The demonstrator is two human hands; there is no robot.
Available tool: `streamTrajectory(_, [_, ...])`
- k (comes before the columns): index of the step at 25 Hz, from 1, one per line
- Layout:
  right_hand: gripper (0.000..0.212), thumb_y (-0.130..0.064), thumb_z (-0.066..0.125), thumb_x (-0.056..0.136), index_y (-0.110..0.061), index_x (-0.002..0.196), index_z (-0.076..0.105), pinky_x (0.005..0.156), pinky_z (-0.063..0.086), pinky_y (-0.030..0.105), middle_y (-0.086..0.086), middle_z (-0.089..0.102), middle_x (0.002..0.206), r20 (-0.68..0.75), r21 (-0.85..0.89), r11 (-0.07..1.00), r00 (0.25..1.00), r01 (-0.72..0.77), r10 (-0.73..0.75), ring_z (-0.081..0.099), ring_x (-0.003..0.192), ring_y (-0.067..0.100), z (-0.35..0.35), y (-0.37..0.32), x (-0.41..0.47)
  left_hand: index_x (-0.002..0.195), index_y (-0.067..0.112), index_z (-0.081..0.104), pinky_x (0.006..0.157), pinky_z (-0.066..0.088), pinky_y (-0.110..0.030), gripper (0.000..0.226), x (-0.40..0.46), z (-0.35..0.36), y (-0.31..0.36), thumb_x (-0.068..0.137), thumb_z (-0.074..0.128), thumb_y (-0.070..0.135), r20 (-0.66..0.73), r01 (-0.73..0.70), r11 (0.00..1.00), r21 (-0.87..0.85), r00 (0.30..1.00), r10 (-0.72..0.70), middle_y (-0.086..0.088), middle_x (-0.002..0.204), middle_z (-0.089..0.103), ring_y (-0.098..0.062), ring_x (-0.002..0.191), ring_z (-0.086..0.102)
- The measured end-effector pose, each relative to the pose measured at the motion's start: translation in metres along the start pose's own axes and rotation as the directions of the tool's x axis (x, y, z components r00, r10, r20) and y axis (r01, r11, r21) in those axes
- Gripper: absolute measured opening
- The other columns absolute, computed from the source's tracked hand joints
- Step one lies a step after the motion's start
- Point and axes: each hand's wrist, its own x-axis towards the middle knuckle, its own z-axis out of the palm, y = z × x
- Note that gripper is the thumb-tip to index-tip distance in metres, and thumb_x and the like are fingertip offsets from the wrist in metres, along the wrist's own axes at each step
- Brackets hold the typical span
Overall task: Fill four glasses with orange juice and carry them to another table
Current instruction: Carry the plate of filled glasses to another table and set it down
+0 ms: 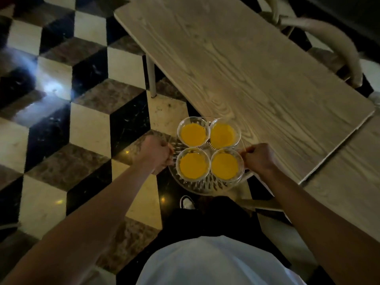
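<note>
While both hands carry it above the checkered floor (86, 124), a clear patterned glass tray (202, 187) bears four glasses (193, 134) of orange juice (224, 166), set two by two and touching. Left hand (156, 154) has its fingers clenched on the tray's left rim; right hand (259, 159) has its fingers curled round the right rim. Just beyond the tray stands a pale wooden table (246, 64).
</note>
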Motion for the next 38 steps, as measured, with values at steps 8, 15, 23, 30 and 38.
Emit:
streamTrajectory(8, [0.022,-0.03,0.082,0.08,-0.012,0.069,0.076,0.065,0.059,0.04,0.006,0.074,0.07,-0.022,0.05,0.996,0.997,-0.079,0.081,0.07,0.069,0.022,0.018,-0.079,0.078,0.078,0.008,0.08,0.052,0.063,-0.03,0.014,0.123,-0.036,0.058,0.089,0.074,0.002,0.058,-0.063,0.989,0.136,0.997,0.055,-0.01,0.071,0.077,-0.016,0.056,0.074])
streamTrajectory(15, [0.018,-0.024,0.081,0.081,-0.017,0.065,0.076,0.07,0.061,0.038,0.003,0.074,0.066,-0.046,0.118,0.989,0.994,-0.089,0.094,0.073,0.071,0.02,0.015,-0.135,0.154,0.073,0.01,0.081,0.068,0.067,-0.041,0.021,0.212,-0.05,0.131,0.091,0.073,0.001,0.081,-0.091,0.986,0.14,0.993,0.081,-0.01,0.072,0.078,-0.023,0.067,0.076])
streamTrajectory(23, [0.017,-0.02,0.08,0.079,-0.012,0.064,0.077,0.065,0.061,0.038,0.005,0.073,0.062,-0.108,0.198,0.967,0.977,-0.161,0.185,0.073,0.066,0.023,-0.011,-0.176,0.219,0.083,-0.003,0.076,0.044,0.057,-0.024,0.017,0.286,-0.046,0.226,0.094,0.066,-0.01,0.195,-0.134,0.984,0.117,0.975,0.11,-0.013,0.069,0.077,-0.015,0.046,0.072])
streamTrajectory(30, [0.02,-0.019,0.078,0.08,-0.02,0.06,0.075,0.063,0.058,0.028,-0.006,0.069,0.052,-0.178,0.313,0.905,0.918,-0.289,0.354,0.073,0.064,0.013,-0.023,-0.181,0.253,0.084,0.0,0.076,0.044,0.058,-0.025,0.02,0.343,-0.017,0.294,0.091,0.064,-0.014,0.321,-0.249,0.948,0.199,0.93,0.177,-0.012,0.075,0.077,-0.014,0.048,0.073])
streamTrajectory(38, [0.011,-0.019,0.082,0.082,-0.017,0.072,0.078,0.076,0.064,0.04,0.001,0.075,0.066,-0.214,0.49,0.768,0.797,-0.412,0.564,0.074,0.067,0.017,-0.024,-0.182,0.271,0.074,0.0,0.075,0.06,0.065,-0.038,0.03,0.389,0.026,0.365,0.085,0.054,-0.017,0.487,-0.424,0.862,0.279,0.836,0.253,-0.014,0.069,0.077,-0.03,0.065,0.077])
